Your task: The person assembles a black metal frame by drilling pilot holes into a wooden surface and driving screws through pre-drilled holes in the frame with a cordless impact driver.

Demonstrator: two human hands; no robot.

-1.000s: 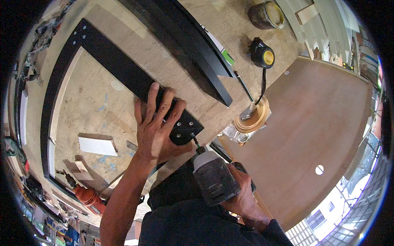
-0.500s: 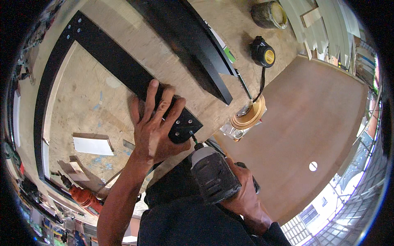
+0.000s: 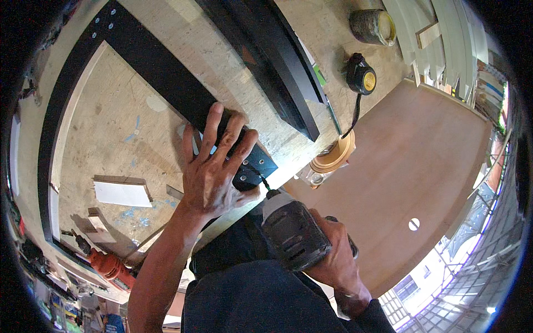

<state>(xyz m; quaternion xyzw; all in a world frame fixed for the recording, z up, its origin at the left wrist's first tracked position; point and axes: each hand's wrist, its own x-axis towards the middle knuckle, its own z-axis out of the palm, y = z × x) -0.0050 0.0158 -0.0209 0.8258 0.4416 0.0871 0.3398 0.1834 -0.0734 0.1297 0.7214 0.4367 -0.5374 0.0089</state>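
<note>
A black flat frame (image 3: 161, 66) lies on the worktable, with several silver screws at its far-left corner. Over the frame's near-right end my left hand (image 3: 214, 166) is braced, fingers spread across the bar and curled at its far edge, thumb by the end. My right hand (image 3: 333, 252) grips a dark cordless drill driver (image 3: 294, 230) with a grey nose. Its bit (image 3: 265, 182) slants down to that end, among several screw heads (image 3: 244, 178). A bright bluish light falls on the end. Whether the bit sits in a screw is too small to tell.
Beyond the frame lies another black panel (image 3: 266, 66). A tape measure (image 3: 361, 75), a used can (image 3: 373, 26) and a tape roll (image 3: 336, 155) stand to the right, beside a large brown board (image 3: 411, 183). An orange drill (image 3: 108, 266) and wood offcuts (image 3: 122, 191) lie left.
A bright bluish light now shines on the frame's end, where there was none. The bit has shifted slightly relative to the screws. Both hands keep their holds, and the whole view has shifted a little.
</note>
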